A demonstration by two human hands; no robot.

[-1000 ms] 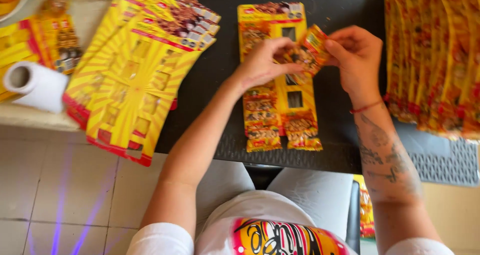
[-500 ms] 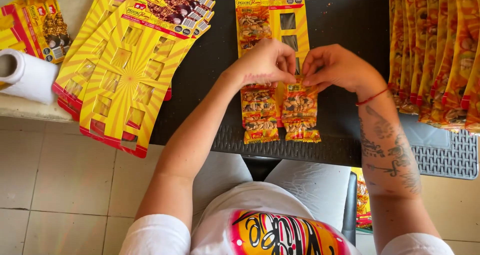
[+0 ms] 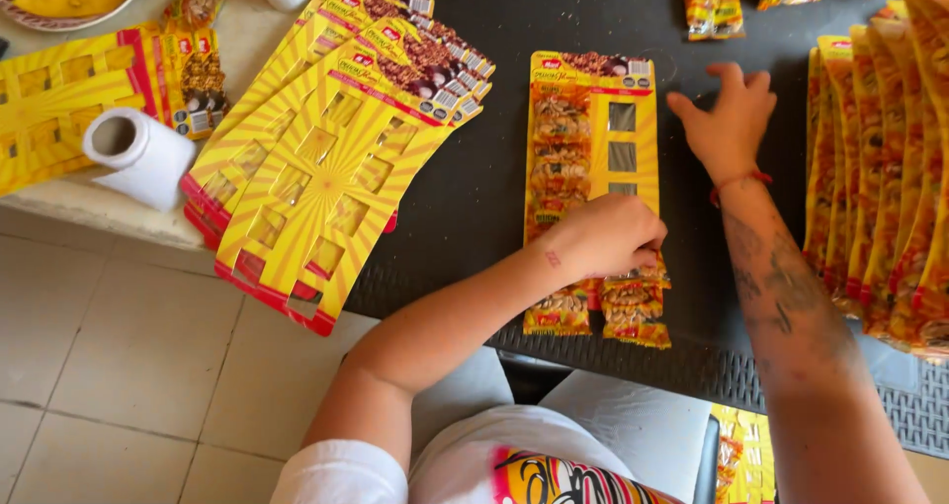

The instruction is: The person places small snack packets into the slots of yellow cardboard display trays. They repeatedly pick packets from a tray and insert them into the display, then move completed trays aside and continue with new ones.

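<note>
Head view, landmark: the yellow display card lies flat on the dark table, in front of the person, so both hands can reach it.
Left hand: fingers curled down on the lower part of the card, pressing a snack packet there; it seems to hold the packet against the card, though the grip itself is hidden under the knuckles.
Right hand: open, fingers spread, holding nothing, flat just right of the card's upper part.
Packets on the card: the left column is filled; the right column has open slots above the left hand.
Stack of empty cards: fanned to the left of the card, near at hand.
Finished cards: overlapped in a row to the right of the card.
Loose packets: beyond the card, at the far table edge.
Paper roll: far left of the card, on a pale ledge.
</note>
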